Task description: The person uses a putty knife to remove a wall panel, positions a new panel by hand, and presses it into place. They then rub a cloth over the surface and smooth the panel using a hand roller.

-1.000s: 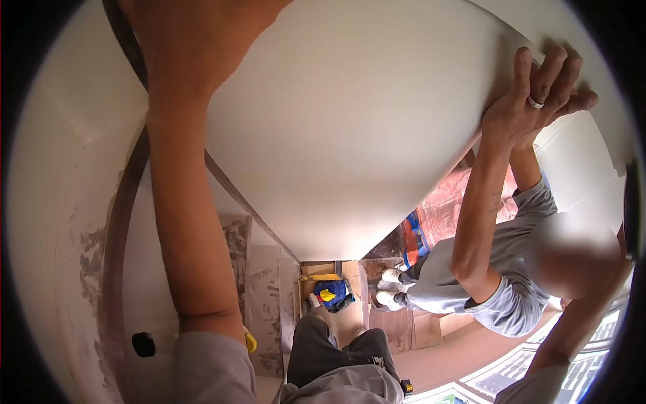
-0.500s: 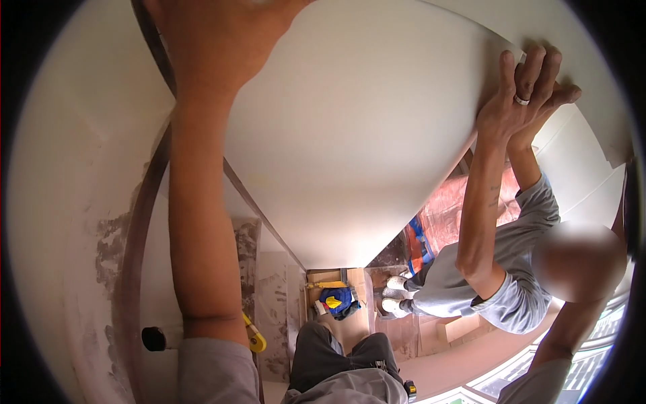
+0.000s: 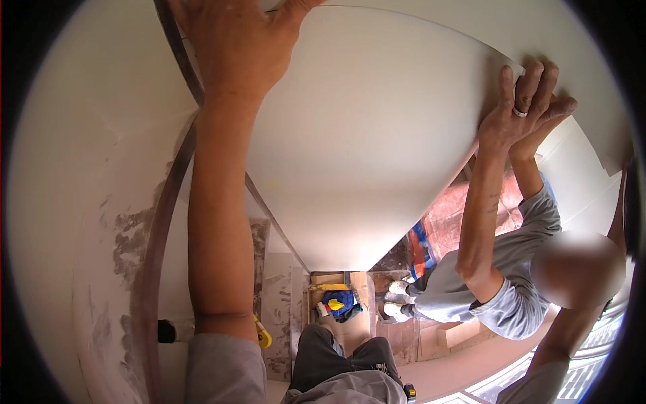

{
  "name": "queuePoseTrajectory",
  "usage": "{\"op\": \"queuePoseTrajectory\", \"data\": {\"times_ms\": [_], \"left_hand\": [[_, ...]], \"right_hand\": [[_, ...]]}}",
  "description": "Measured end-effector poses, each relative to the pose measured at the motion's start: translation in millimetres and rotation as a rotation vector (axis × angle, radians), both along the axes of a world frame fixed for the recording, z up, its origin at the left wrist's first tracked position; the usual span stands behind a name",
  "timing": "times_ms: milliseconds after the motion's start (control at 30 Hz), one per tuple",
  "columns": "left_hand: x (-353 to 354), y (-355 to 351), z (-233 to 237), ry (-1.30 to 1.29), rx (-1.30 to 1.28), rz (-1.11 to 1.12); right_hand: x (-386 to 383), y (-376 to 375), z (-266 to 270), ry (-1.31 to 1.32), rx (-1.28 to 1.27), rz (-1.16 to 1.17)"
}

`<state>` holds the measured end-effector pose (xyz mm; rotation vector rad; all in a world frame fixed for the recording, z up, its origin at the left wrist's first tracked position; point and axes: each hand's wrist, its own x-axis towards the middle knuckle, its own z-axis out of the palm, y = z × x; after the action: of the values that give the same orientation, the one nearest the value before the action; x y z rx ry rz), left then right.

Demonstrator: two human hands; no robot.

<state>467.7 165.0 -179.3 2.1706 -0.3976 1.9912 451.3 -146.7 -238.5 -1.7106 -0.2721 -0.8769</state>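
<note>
My left hand (image 3: 239, 40) is raised at the top left, palm on the large pale panel (image 3: 363, 135), its thumb spread away from the fingers. The frame's upper edge cuts off the fingertips. My right forearm (image 3: 568, 333) reaches up along the right side, partly covered by a blurred patch, and the hand itself is out of sight. At the panel's right edge, a co-worker's raised hand (image 3: 505, 124) with a ring touches the surface. The co-worker's other hand (image 3: 548, 121) is just behind it.
Below stand the co-worker's white shoes (image 3: 397, 299), beside a blue and yellow item (image 3: 336, 303) on a board. Reddish sheeting (image 3: 464, 209) hangs behind the co-worker. A dark curved strip (image 3: 158, 236) runs along the left wall. A yellow tool (image 3: 263, 333) shows beside my left forearm.
My left hand and forearm appear farther right and slightly lower in the view. The panel's top edge and the co-worker's hands also sit a little lower.
</note>
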Motion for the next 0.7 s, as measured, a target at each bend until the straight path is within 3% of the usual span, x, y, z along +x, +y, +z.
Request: {"op": "queuePoseTrajectory", "data": {"times_ms": [700], "left_hand": [[-13.9, 11.7, -1.2, 0.142, 0.073, -0.116]], "right_hand": [[-1.6, -3.6, 1.1, 0.003, 0.003, -0.018]]}}
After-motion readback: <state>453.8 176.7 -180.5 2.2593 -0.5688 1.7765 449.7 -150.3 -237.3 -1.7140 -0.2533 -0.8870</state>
